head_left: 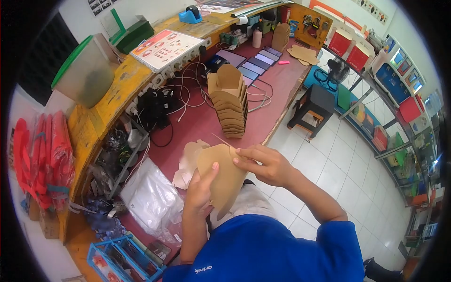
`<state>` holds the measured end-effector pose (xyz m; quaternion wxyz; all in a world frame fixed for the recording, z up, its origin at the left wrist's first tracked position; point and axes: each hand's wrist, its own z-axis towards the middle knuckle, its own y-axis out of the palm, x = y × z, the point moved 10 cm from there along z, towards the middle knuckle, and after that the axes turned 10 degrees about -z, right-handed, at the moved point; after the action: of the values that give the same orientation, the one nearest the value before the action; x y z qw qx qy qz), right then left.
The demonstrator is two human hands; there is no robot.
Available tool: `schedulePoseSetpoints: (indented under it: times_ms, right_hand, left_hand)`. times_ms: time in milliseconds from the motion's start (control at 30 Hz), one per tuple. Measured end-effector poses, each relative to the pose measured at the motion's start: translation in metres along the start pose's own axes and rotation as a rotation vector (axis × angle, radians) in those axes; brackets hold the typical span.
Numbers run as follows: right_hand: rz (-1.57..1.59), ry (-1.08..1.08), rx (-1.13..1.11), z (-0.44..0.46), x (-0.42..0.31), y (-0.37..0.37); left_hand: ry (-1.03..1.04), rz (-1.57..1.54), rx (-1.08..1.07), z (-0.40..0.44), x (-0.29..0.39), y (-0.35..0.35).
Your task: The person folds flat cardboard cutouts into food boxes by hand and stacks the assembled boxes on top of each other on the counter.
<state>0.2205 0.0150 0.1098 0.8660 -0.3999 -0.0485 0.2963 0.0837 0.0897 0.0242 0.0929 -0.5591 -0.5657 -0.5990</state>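
A brown paper food box, partly folded, is held in front of my body above the table edge. My left hand grips its left side, thumb lying on the face and fingers behind it. At the upper right corner, my right hand pinches the box's edge, where a thin flap sticks up. Just beyond stands a tall stack of nested brown paper boxes. Flat box blanks lie on the table to the left of the held box, partly covered by it.
Clear plastic bags lie left of my left arm, near a blue basket. Phones, tangled cables and more flat blanks are on the red table. A black stool stands on the floor.
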Motion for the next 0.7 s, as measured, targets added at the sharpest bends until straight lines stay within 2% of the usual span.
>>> schedulePoseSetpoints:
  times_ms: [233, 300, 333, 400, 433, 500, 700]
  right_hand:
    - [-0.062, 0.002, -0.042, -0.007, 0.0, 0.007]
    - [0.105, 0.164, 0.026, -0.003, 0.012, 0.002]
    - [0.104, 0.152, 0.027, -0.002, 0.01, 0.003]
    - [0.372, 0.546, 0.044, -0.018, 0.044, 0.015]
    - [0.378, 0.545, 0.04, -0.017, 0.043, 0.018]
    - [0.563, 0.871, 0.034, -0.036, 0.064, 0.035]
    - [0.826, 0.942, -0.147, -0.048, 0.076, 0.057]
  left_hand:
    - [0.001, -0.032, -0.023, 0.006, -0.012, 0.001]
    - [0.011, -0.076, -0.046, 0.009, -0.009, 0.005]
    - [0.022, -0.078, -0.046, 0.011, -0.009, 0.004]
    - [0.053, -0.015, -0.038, 0.015, -0.018, -0.003]
    - [0.053, -0.016, -0.031, 0.016, -0.023, -0.007]
    - [0.085, 0.056, -0.043, 0.017, -0.026, -0.01]
    - [0.073, 0.099, -0.067, 0.013, -0.025, -0.009]
